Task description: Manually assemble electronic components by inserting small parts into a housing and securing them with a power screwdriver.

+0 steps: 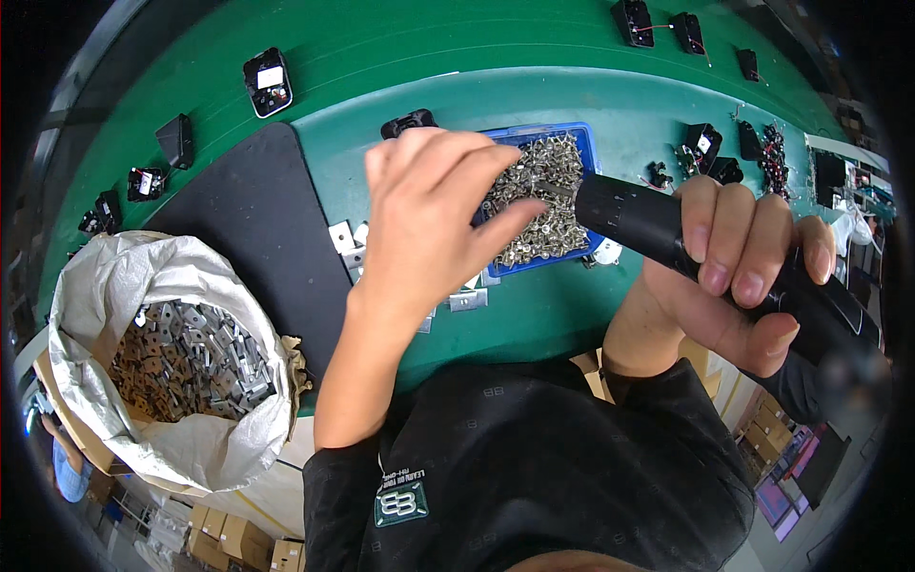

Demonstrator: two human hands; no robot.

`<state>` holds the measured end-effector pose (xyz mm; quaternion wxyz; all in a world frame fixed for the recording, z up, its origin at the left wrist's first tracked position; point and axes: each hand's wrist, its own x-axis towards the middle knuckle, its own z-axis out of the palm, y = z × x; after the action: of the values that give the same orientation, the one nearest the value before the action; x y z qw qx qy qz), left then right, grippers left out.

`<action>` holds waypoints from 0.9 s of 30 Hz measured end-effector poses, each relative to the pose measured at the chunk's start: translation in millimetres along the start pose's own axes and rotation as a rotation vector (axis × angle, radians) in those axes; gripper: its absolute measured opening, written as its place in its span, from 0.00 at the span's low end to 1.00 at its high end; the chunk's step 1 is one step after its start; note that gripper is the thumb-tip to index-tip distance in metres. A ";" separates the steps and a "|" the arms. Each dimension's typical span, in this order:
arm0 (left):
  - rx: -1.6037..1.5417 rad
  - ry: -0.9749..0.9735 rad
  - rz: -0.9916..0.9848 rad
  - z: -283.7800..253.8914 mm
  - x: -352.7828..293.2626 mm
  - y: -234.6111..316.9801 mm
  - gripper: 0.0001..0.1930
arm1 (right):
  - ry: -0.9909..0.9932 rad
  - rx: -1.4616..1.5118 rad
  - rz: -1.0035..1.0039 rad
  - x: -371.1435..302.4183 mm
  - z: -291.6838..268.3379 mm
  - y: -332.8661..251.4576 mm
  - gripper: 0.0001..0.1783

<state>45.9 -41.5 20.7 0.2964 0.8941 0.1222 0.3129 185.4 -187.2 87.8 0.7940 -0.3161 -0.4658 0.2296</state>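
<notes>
My right hand [739,253] is wrapped round a thick black electric screwdriver [629,217], its bit pointing left over a blue tray [590,157]. Small silvery screws [548,236] heap up inside that tray. Over its left side hovers my left hand [419,214], thumb and index finger apart on either side of the bit's tip; nothing shows held between them. Flat metal plates [467,299] lie beneath and beside the left wrist, partly hidden by it. Behind the left knuckles sits a black plastic part [410,123].
On the left, a white sack [181,467] holds many small metal plates. A black mat [276,219] covers part of the green table [534,324]. Black housings with wires [267,81] stand along the far green surface, and wired parts [705,143] lie at right.
</notes>
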 end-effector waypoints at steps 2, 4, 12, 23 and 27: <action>-0.006 -0.028 -0.005 5.3 1.0 3.4 0.16 | -0.014 0.002 0.013 0.8 -0.3 -1.8 0.20; -0.015 -0.058 -0.010 10.4 -0.4 4.8 0.14 | -0.015 -0.006 0.012 0.9 -0.8 -2.8 0.21; -0.020 0.040 0.031 17.4 -3.7 5.0 0.09 | 0.051 -0.003 -0.047 -1.4 1.0 -6.2 0.21; -0.068 0.077 0.029 14.8 -7.9 2.3 0.09 | -0.024 0.049 0.015 3.1 0.6 -7.3 0.21; -0.128 0.143 0.005 17.0 -12.0 -1.6 0.10 | -0.025 0.090 -0.015 4.1 3.3 -3.2 0.21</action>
<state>47.2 -52.7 3.2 0.3427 0.8489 0.1206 0.3840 184.6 -185.8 93.8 0.8033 -0.2737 -0.4670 0.2484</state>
